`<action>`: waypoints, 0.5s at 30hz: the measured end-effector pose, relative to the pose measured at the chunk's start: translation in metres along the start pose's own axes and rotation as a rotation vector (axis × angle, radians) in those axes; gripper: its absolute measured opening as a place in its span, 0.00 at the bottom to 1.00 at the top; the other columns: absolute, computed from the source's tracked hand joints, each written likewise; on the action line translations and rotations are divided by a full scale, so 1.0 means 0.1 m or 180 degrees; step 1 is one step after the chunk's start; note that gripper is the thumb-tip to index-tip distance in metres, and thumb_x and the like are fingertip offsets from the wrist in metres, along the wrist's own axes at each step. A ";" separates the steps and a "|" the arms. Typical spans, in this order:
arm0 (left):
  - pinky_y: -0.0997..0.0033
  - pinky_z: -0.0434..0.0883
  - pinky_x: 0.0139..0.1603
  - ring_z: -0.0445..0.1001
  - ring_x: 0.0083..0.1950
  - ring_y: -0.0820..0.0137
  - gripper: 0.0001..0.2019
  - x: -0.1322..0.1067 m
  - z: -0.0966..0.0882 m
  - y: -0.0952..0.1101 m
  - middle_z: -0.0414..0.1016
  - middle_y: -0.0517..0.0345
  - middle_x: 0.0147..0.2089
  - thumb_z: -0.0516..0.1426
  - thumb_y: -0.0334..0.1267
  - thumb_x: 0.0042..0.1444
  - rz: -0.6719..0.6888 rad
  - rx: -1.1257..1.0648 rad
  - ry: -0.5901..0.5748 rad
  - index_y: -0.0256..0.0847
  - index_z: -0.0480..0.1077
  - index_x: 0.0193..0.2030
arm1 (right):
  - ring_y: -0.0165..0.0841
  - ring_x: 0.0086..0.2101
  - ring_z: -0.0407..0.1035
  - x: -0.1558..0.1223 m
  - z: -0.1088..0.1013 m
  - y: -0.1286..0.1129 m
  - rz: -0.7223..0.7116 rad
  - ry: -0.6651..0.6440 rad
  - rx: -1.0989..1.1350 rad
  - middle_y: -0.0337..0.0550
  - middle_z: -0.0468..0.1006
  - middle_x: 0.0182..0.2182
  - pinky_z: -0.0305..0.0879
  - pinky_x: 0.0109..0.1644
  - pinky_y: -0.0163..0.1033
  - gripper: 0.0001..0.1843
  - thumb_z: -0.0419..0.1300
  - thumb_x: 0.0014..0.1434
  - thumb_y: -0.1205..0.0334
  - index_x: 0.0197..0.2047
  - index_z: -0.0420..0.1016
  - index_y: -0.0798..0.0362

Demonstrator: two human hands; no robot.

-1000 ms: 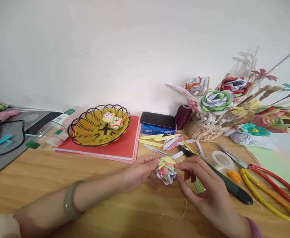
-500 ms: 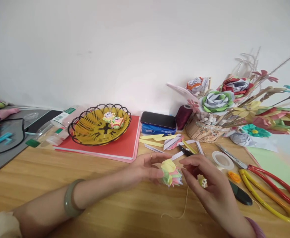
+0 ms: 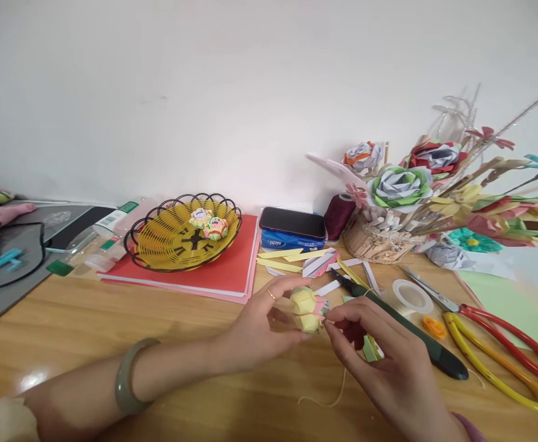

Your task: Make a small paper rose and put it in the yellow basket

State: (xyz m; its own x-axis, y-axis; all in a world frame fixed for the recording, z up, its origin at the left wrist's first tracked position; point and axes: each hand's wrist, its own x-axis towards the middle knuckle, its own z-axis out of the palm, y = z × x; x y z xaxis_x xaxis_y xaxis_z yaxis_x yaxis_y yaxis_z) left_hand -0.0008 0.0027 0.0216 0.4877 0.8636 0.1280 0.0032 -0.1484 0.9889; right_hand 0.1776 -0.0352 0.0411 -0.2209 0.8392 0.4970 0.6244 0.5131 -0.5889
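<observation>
My left hand (image 3: 269,319) is closed around a small folded-paper flower (image 3: 304,307) with yellow outer petals and pink and grey tips. The flower lies on its side above the table, tips to the right. At those tips, thumb and forefinger of my right hand (image 3: 379,344) are pinched together on a pale thread (image 3: 342,390). That thread trails from under the right hand onto the wood, its upper part hidden. Below the right palm, a green and white paper piece (image 3: 373,348) shows only in part.
Dark-handled pliers (image 3: 427,344), red-and-yellow-handled scissors (image 3: 494,356), a thread spool (image 3: 413,297) and an orange paper rosette (image 3: 434,327) lie at right. Paper strips (image 3: 287,263) are behind the hands. A yellow basket (image 3: 162,242) holds two paper flowers. A flower-filled pot (image 3: 374,240) stands back right.
The flower has turned in my left hand, so its yellow side faces me and its tips point right. My right hand has moved left, its fingertips now at the flower's tips.
</observation>
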 end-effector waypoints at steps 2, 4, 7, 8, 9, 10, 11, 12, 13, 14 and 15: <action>0.70 0.69 0.45 0.64 0.55 0.63 0.29 -0.01 0.00 -0.01 0.62 0.54 0.58 0.61 0.31 0.47 0.0109 0.0223 0.0071 0.50 0.61 0.56 | 0.28 0.22 0.64 -0.01 0.01 0.00 0.0067 -0.0048 0.0072 0.38 0.69 0.25 0.63 0.23 0.33 0.04 0.55 0.56 0.69 0.34 0.68 0.51; 0.69 0.68 0.47 0.61 0.58 0.63 0.30 -0.02 -0.01 -0.04 0.61 0.54 0.58 0.59 0.27 0.47 0.0323 0.0427 0.0086 0.52 0.61 0.57 | 0.27 0.22 0.64 -0.01 0.03 -0.01 0.0151 -0.0084 0.0134 0.38 0.69 0.25 0.63 0.24 0.33 0.04 0.55 0.57 0.69 0.34 0.68 0.51; 0.66 0.67 0.52 0.59 0.60 0.63 0.31 -0.03 -0.02 -0.07 0.61 0.55 0.59 0.56 0.23 0.47 0.0587 0.0570 0.0112 0.52 0.62 0.57 | 0.27 0.22 0.64 -0.01 0.05 -0.02 0.0272 -0.0096 0.0191 0.37 0.69 0.24 0.63 0.23 0.33 0.05 0.54 0.57 0.69 0.30 0.67 0.51; 0.65 0.65 0.54 0.59 0.61 0.63 0.31 -0.03 -0.02 -0.07 0.61 0.54 0.60 0.55 0.22 0.47 0.0649 0.0591 0.0138 0.52 0.62 0.57 | 0.27 0.21 0.64 -0.01 0.06 -0.02 0.0294 -0.0096 0.0211 0.37 0.69 0.24 0.63 0.23 0.33 0.06 0.54 0.57 0.69 0.30 0.67 0.50; 0.63 0.64 0.56 0.59 0.61 0.63 0.31 -0.03 -0.02 -0.07 0.61 0.54 0.60 0.55 0.22 0.47 0.0705 0.0626 0.0167 0.51 0.62 0.57 | 0.27 0.21 0.64 -0.01 0.06 -0.03 0.0315 -0.0097 0.0231 0.36 0.69 0.24 0.63 0.23 0.33 0.06 0.55 0.57 0.69 0.29 0.66 0.50; 0.61 0.61 0.59 0.59 0.61 0.62 0.30 -0.03 -0.02 -0.07 0.62 0.54 0.60 0.55 0.23 0.47 0.0765 0.0681 0.0193 0.50 0.63 0.57 | 0.27 0.21 0.64 -0.01 0.06 -0.03 0.0328 -0.0095 0.0254 0.36 0.68 0.23 0.62 0.23 0.32 0.06 0.55 0.57 0.69 0.29 0.66 0.51; 0.59 0.59 0.60 0.60 0.61 0.62 0.29 -0.04 -0.02 -0.06 0.63 0.54 0.60 0.56 0.24 0.48 0.0829 0.0761 0.0224 0.50 0.63 0.57 | 0.27 0.21 0.64 -0.01 0.06 -0.04 0.0337 -0.0099 0.0278 0.36 0.68 0.23 0.62 0.23 0.32 0.06 0.55 0.57 0.68 0.29 0.66 0.51; 0.58 0.58 0.61 0.61 0.61 0.62 0.27 -0.04 -0.01 -0.06 0.65 0.54 0.59 0.56 0.25 0.49 0.0899 0.0864 0.0264 0.49 0.64 0.56 | 0.27 0.21 0.64 -0.01 0.06 -0.05 0.0345 -0.0093 0.0297 0.36 0.68 0.23 0.62 0.22 0.32 0.06 0.55 0.56 0.69 0.28 0.66 0.51; 0.58 0.58 0.61 0.62 0.60 0.62 0.26 -0.04 -0.01 -0.05 0.66 0.54 0.58 0.56 0.26 0.49 0.0971 0.0979 0.0304 0.49 0.64 0.56 | 0.27 0.21 0.64 -0.01 0.06 -0.06 0.0351 -0.0088 0.0309 0.36 0.68 0.23 0.62 0.22 0.32 0.06 0.55 0.56 0.69 0.28 0.65 0.51; 0.59 0.59 0.60 0.63 0.59 0.62 0.24 -0.04 -0.01 -0.04 0.67 0.53 0.57 0.56 0.27 0.50 0.1048 0.1093 0.0342 0.48 0.65 0.55 | 0.27 0.21 0.64 0.00 0.05 -0.06 0.0357 -0.0085 0.0315 0.36 0.68 0.23 0.62 0.22 0.32 0.06 0.55 0.56 0.69 0.28 0.65 0.51; 0.59 0.60 0.59 0.64 0.58 0.63 0.23 -0.04 -0.01 -0.03 0.67 0.52 0.57 0.55 0.28 0.51 0.1115 0.1201 0.0373 0.47 0.65 0.55 | 0.27 0.21 0.64 0.00 0.05 -0.07 0.0355 -0.0085 0.0321 0.36 0.68 0.23 0.62 0.22 0.32 0.06 0.55 0.56 0.69 0.28 0.65 0.51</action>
State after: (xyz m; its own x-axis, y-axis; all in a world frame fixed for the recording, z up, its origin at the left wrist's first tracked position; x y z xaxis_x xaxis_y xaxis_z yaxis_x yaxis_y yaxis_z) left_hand -0.0039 0.0005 0.0184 0.4150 0.7759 0.4751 0.1821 -0.5824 0.7922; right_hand 0.1693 -0.0375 0.0420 -0.1750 0.8958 0.4085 0.5681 0.4307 -0.7012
